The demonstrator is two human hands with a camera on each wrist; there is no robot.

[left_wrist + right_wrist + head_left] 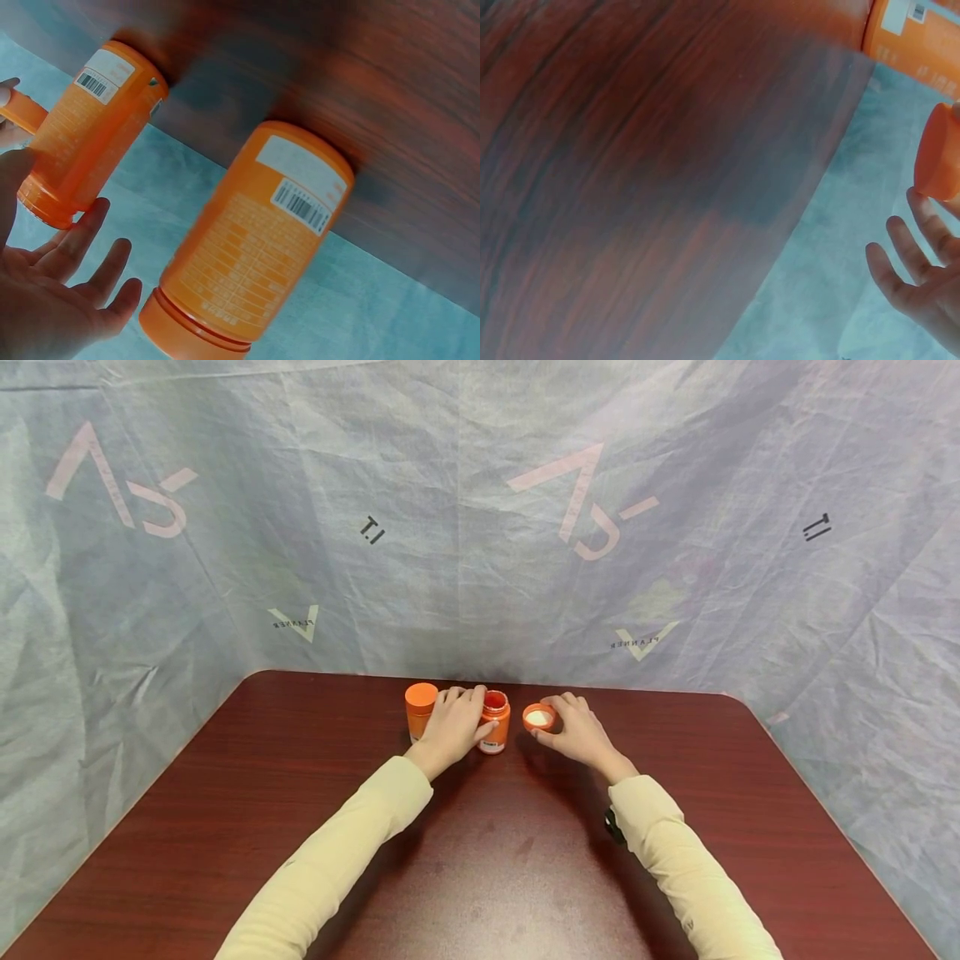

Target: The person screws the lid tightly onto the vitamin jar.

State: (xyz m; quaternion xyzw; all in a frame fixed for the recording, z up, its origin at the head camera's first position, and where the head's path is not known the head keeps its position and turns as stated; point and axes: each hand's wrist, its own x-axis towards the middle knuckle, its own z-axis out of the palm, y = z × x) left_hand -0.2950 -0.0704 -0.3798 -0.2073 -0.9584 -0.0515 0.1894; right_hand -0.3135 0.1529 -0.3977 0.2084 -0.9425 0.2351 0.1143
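Observation:
Near the far side of the table an open orange jar (493, 735) stands upright, its mouth bare and its inside red. My left hand (453, 727) grips it near the top, thumb on one side and fingers on the other; in the left wrist view the fingertips (94, 217) lie at its rim. To the left is a second orange jar (422, 695) with its lid on, partly hidden by that hand. My right hand (577, 731) pinches an orange screw cap (538, 717) by its edge, whitish inside facing up, just right of the open jar.
The dark red wooden table (480, 860) ends just behind the jars, where a grey printed cloth (450, 568) hangs. More cloth hangs at both sides. A small black object (613, 825) shows beneath the right sleeve.

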